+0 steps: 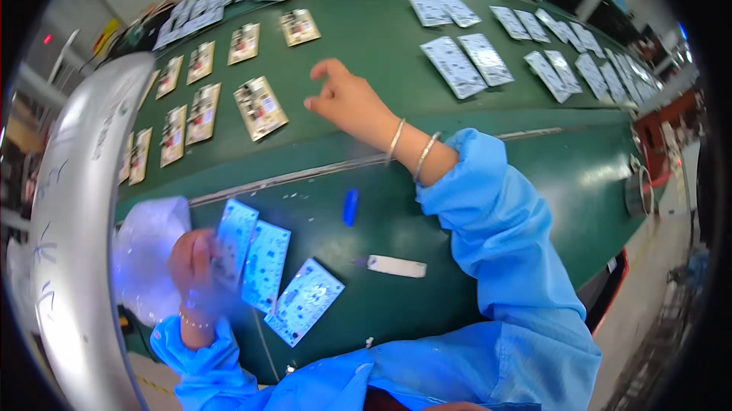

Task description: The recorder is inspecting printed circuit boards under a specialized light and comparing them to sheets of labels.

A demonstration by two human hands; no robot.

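Note:
Low on the left, my left hand (191, 262) is closed at the edge of a blue-lit circuit board (238, 232), its fingers smeared by motion. Two more circuit boards lie beside it, one overlapping (267, 262) and one at an angle (305, 303). My right hand (343, 98) reaches out over the green surface, thumb and index finger apart and the other fingers curled, holding nothing. Closest to it on the left is a board with components upward (260, 108), one of two rows of such boards.
A silvery lamp housing (91, 182) rises at the left, next to a translucent plastic bag (152, 251). On the near surface lie a blue cap (351, 207) and a white marker-like stick (396, 266). Several boards (454, 66) lie face down at the far right.

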